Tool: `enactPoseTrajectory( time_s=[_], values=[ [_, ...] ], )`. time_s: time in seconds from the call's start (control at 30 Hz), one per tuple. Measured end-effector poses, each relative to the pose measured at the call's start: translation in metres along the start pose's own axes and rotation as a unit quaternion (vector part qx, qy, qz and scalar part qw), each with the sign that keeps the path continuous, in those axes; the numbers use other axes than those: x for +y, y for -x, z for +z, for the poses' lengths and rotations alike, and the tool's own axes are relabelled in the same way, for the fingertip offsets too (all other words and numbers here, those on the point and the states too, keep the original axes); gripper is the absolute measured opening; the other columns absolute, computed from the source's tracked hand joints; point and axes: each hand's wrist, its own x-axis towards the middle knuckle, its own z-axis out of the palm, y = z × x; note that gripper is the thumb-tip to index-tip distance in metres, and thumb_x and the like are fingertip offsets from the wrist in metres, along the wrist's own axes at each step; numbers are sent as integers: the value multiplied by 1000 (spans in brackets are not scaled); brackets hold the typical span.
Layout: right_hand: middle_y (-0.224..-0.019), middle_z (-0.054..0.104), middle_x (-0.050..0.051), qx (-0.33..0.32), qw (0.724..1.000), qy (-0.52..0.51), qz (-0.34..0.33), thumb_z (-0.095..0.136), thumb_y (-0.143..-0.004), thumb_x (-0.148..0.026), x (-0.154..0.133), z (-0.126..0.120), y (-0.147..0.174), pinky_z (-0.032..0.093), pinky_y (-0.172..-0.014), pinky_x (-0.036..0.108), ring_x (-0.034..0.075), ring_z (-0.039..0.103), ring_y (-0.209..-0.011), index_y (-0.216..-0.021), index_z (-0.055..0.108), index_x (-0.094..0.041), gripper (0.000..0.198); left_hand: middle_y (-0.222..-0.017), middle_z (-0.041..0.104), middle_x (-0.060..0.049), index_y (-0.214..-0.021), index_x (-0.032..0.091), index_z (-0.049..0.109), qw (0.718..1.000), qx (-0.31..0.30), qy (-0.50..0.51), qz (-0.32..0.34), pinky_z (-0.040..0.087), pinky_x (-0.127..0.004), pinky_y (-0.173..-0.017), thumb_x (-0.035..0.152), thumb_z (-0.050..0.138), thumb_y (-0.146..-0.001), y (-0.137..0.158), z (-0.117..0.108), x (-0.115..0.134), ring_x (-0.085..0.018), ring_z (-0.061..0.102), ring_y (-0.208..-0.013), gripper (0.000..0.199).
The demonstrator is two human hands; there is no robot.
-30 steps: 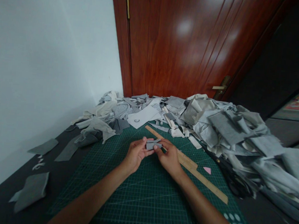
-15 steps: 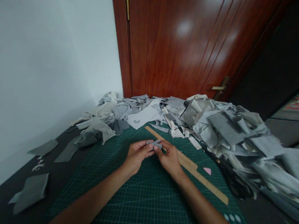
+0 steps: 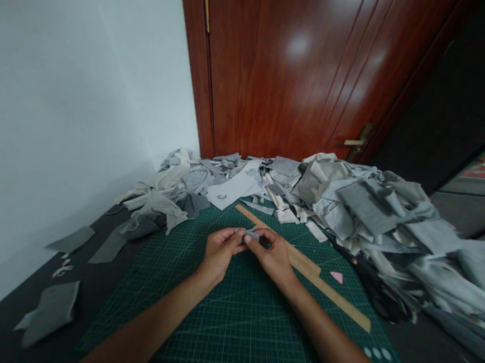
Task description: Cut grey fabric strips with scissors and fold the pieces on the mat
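Note:
A small folded piece of grey fabric [image 3: 252, 235] is held between both hands, above the middle of the green cutting mat [image 3: 232, 315]. My left hand [image 3: 220, 252] pinches its left end, thumb on top. My right hand [image 3: 273, 256] grips the other end between thumb and fingers. The fingers partly hide the fabric, so its full shape cannot be made out. Just behind and to the right of my right hand lie wooden rulers [image 3: 334, 299], slanting across the mat and overlapping.
A large heap of grey fabric pieces [image 3: 366, 205] rises at the right, with black scissors [image 3: 384, 299] beside it. More scraps [image 3: 161, 203] lie at the back left, near a white printed sheet [image 3: 233, 189]. A pink tailor's chalk [image 3: 336, 276] rests on the mat. Behind stands a wooden door [image 3: 276, 67].
The fabric has shifted slightly left in my fingers, and my right thumb has moved a little left along it. Both hands stay in nearly the same place.

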Motion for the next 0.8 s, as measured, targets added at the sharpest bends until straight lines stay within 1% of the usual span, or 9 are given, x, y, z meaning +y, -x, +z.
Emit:
enactPoseTrajectory(
  time_s=[0.07, 0.2, 0.37, 0.47, 0.57, 0.63, 0.73, 0.8],
  values=[
    [-89, 78, 5, 17, 1000, -18, 7, 80, -81, -36, 1, 1, 0, 54, -80, 37, 25, 71, -84, -88, 75, -21, 17, -87, 79, -11, -85, 11, 79, 1000, 0, -4, 4, 64, -40, -81, 51, 96, -61, 1, 1, 0, -23, 75, -83, 50],
    [-95, 78, 6, 39, 998, -56, 9, 80, -80, -36, 6, 2, -2, 55, -86, 38, 25, 72, -91, -82, 73, -21, 17, -86, 78, -10, -85, 11, 79, 1000, -12, -7, 6, 64, -39, -79, 52, 94, -62, 2, 3, 1, -24, 74, -83, 49],
    [-80, 77, 3, 51, 995, -85, 17, 81, -80, -32, 11, 1, -4, 54, -79, 37, 22, 70, -78, -77, 74, -22, 12, -84, 78, -10, -85, 11, 80, 999, -9, -32, 14, 65, -40, -77, 54, 92, -66, 4, 3, 2, -24, 74, -82, 48],
    [-78, 76, 2, 53, 993, -99, 17, 81, -79, -31, 14, 2, -4, 53, -77, 35, 21, 69, -76, -76, 74, -22, 12, -84, 78, -10, -83, 11, 79, 999, 3, -41, 26, 64, -39, -77, 54, 92, -65, 4, 4, 2, -23, 73, -80, 48],
    [-74, 72, 0, 64, 992, -107, 18, 82, -78, -30, 16, 4, -4, 52, -72, 33, 20, 66, -71, -76, 72, -23, 13, -82, 78, -9, -81, 12, 79, 999, 7, -40, 30, 64, -38, -75, 55, 92, -64, 3, 4, 2, -22, 73, -78, 48],
    [-74, 71, -1, 74, 991, -111, 19, 82, -77, -30, 18, 5, -4, 52, -70, 33, 19, 65, -70, -80, 69, -24, 14, -83, 78, -10, -81, 12, 79, 999, 7, -42, 32, 64, -37, -75, 55, 91, -65, 3, 5, 2, -22, 73, -78, 48],
    [-76, 72, -2, 82, 990, -109, 23, 81, -77, -30, 20, 6, -5, 54, -74, 35, 20, 68, -71, -95, 69, -24, 22, -84, 78, -10, -82, 12, 78, 998, 4, -53, 38, 64, -37, -76, 54, 89, -68, 3, 4, 1, -22, 73, -79, 45],
    [-76, 73, -1, 85, 992, -95, 24, 80, -78, -30, 20, 5, -5, 54, -76, 36, 21, 69, -73, -99, 71, -23, 24, -83, 78, -9, -81, 13, 78, 996, 0, -68, 48, 63, -37, -75, 53, 87, -71, 2, 3, 0, -22, 73, -78, 43]
  ],
)
